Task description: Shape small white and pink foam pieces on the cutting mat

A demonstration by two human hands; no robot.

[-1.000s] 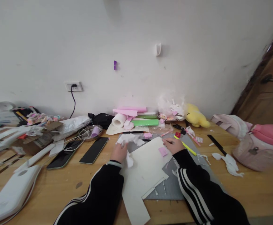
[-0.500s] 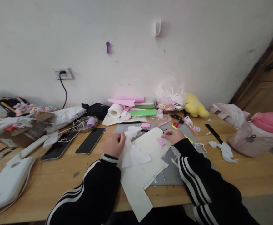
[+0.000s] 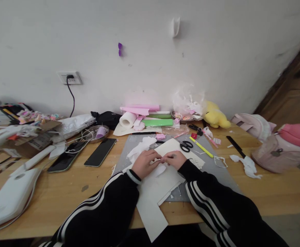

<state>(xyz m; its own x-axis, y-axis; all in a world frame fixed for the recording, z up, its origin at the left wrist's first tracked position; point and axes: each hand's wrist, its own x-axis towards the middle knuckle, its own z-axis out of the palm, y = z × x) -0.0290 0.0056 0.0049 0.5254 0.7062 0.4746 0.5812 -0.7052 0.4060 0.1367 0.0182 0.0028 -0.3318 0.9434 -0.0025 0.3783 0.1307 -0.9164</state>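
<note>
The left hand (image 3: 146,164) and right hand (image 3: 175,160) meet just below the center of the frame, wrists low and apart, the 2 forearms in striped black sleeves angling inward from the lower left and lower right. The left hand is palm down with its fingers curved toward the right; the right hand is turned inward, thumb and forefinger drawn together. On both, the fingers are narrow, tips touching or nearly so across the gap between the hands; whether a small scrap is pinched there is too small to tell. Beneath them lies the cut white sheet (image 3: 153,209), its lower end reaching past the counter (image 3: 281,193) edge at bottom center. Crumpled white tissue (image 3: 140,146) lies just beyond the left hand, on the gray cutting mat (image 3: 124,152). Black-handled scissors (image 3: 186,146) rest beyond the right hand, near the yellow pen (image 3: 201,147). Toward the left of the frame lie 2 smartphones (image 3: 100,152); behind the mat are a green roll (image 3: 157,122) and, right of center, a yellow plush toy (image 3: 216,116).
</note>
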